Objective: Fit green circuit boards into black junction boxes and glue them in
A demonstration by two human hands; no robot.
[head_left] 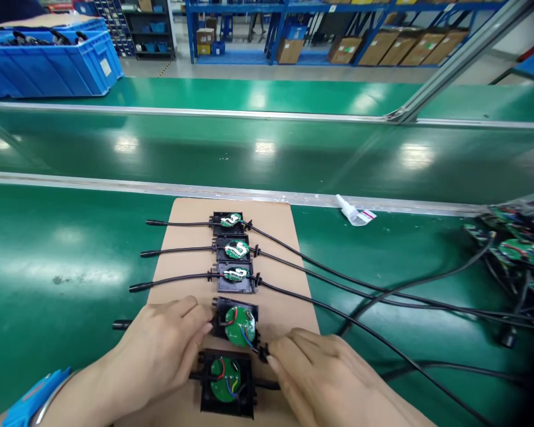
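A black plastic housing [218, 309] with a round green circuit board [240, 326] in it lies on a cardboard sheet [271, 219], slightly tilted. My left hand [171, 338] pinches at its left side, where a short cable with a black end [122, 324] comes out behind my fingers. At the right side, my right hand [314, 365] is closed on the black cable by its strain relief [263, 352]. Just nearer lies another open housing [226, 408], its board [225, 379] showing red, blue and yellow wires.
Farther up the cardboard, three housings [235, 286] hold boards with white paste on them. Their long cables [333, 276] run right to a heap of boards and wires [520, 249]. A white tube [349, 210] lies near the metal rail. A blue crate [62, 68] stands back left.
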